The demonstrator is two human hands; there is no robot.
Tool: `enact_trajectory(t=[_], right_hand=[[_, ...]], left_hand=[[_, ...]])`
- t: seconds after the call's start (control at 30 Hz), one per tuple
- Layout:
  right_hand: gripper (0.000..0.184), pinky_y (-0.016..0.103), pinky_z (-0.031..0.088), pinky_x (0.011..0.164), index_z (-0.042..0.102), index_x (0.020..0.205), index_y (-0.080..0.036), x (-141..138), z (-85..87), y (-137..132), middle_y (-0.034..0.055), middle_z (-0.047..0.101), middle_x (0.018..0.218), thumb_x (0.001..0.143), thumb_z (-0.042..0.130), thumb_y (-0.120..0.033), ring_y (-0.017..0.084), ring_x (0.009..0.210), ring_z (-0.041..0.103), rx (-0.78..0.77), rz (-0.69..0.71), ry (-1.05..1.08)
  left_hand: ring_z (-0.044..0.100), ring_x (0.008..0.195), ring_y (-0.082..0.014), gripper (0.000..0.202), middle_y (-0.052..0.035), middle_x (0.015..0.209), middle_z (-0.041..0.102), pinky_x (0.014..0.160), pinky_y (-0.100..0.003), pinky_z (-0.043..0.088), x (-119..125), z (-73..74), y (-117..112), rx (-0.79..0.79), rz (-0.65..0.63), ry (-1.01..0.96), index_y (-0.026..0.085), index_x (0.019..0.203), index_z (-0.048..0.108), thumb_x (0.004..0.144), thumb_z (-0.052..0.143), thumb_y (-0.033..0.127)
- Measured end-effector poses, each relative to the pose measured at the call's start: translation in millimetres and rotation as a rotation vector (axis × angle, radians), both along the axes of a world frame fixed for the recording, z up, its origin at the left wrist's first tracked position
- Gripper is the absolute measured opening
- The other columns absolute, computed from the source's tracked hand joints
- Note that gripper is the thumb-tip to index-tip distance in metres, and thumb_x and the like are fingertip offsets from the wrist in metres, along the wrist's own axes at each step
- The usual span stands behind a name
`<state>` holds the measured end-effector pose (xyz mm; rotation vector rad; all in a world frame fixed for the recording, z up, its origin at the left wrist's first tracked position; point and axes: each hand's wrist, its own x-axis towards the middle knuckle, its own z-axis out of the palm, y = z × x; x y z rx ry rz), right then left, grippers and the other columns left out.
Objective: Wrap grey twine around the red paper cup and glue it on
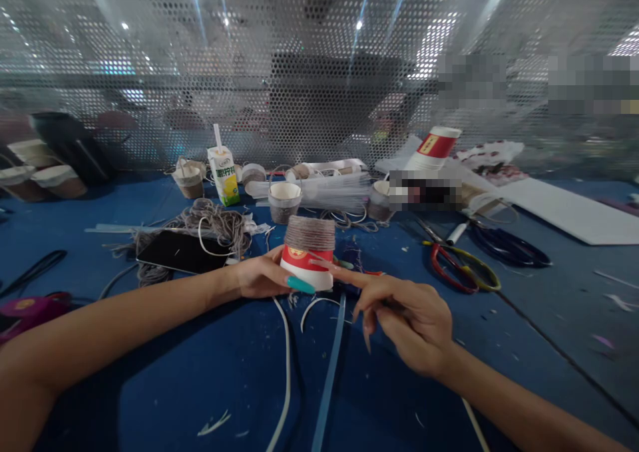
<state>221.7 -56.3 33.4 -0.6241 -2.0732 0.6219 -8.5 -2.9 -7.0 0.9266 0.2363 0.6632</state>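
Observation:
An upside-down red and white paper cup [313, 260] is in the middle of the view, its narrow upper part wound with grey-brown yarn [310, 232]. My left hand [267, 272] grips it from the left, the thumb with its long turquoise nail across the front near the rim. From the right, the outstretched index finger of my right hand [409, 312] reaches the cup's front. The other fingers of that hand are loosely bent and apart, with nothing seen in them. Below the cup, a white cord [286, 372] and a pale blue strip [329, 379] run toward me.
Left of the cup lie a dark phone [182, 251] and tangled grey yarn [212, 219]. Behind stand a juice carton [224, 176] and small yarn-covered buckets [285, 204]. Scissors [459, 269] with red and yellow handles lie right. A perforated metal panel [319, 86] rises at the back.

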Motion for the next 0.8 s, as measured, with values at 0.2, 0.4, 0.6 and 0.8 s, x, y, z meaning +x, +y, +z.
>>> enact_trajectory(t=[0.2,0.4,0.6,0.8], right_hand=[[0.032,0.019,0.047,0.043,0.059,0.075,-0.022,1.2,-0.6,2.4,-0.0056,0.064,0.053,0.073,0.040,0.004,0.010,0.040,0.061,-0.019,0.034,0.048],[0.032,0.018,0.046,0.041,0.060,0.078,-0.021,-0.2,-1.6,2.8,0.0012,0.076,0.080,0.076,0.040,0.004,0.008,0.041,0.061,-0.023,0.015,0.100],[0.032,0.019,0.047,0.042,0.059,0.076,-0.021,0.3,2.4,1.4,0.0021,0.076,0.075,0.077,0.038,0.003,0.009,0.042,0.061,0.019,0.040,0.021],[0.027,0.020,0.047,0.040,0.054,0.084,-0.021,-4.2,2.4,-0.4,0.0120,0.068,0.121,0.079,0.037,0.000,0.004,0.040,0.056,0.048,0.076,-0.127]], left_hand=[[0.068,0.092,-0.0167,0.056,-0.0050,0.099,0.074,0.089,-0.027,0.045,0.1,0.6,-0.4,-0.004,-0.041,-0.002,0.015,0.110,0.067,0.055,0.078,0.013],[0.067,0.091,-0.0180,0.053,-0.0074,0.097,0.074,0.089,-0.028,0.045,-0.9,-1.9,0.0,-0.008,-0.022,0.024,0.013,0.107,0.067,0.055,0.078,0.013],[0.067,0.094,-0.0195,0.057,-0.0081,0.100,0.073,0.091,-0.031,0.045,0.4,-0.1,-0.8,0.027,-0.009,0.039,0.015,0.110,0.067,0.054,0.079,0.015],[0.068,0.093,-0.0181,0.053,-0.0066,0.099,0.074,0.092,-0.029,0.045,1.3,2.9,-1.0,-0.006,-0.039,0.012,0.015,0.107,0.068,0.056,0.078,0.010]])
